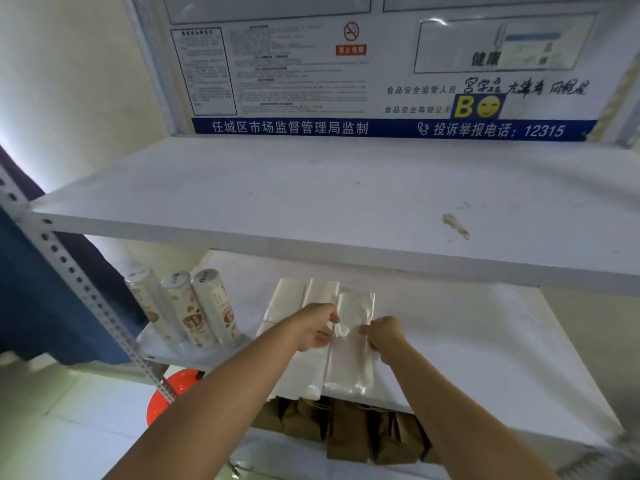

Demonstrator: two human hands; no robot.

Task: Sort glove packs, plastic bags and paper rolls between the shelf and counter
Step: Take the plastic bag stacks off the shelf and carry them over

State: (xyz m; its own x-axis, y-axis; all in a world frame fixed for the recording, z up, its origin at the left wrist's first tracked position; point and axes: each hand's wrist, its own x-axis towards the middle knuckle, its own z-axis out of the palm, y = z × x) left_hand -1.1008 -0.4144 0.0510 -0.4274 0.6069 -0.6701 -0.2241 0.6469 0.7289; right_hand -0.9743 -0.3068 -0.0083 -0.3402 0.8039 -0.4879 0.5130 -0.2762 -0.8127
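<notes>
Our left hand [317, 327] and right hand [384, 336] each pinch a side of the bag pack [351, 362], lying front-to-back on the shelf [485, 358].

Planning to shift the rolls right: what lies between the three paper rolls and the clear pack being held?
Head view: flat white bag packs lie between the paper rolls and the clear pack, right against the pack.

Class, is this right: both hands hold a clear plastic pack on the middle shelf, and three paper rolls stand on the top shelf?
Wrong shelf. The head view shows the three paper rolls on the middle shelf, left of the clear plastic pack that the left hand and right hand hold.
</notes>
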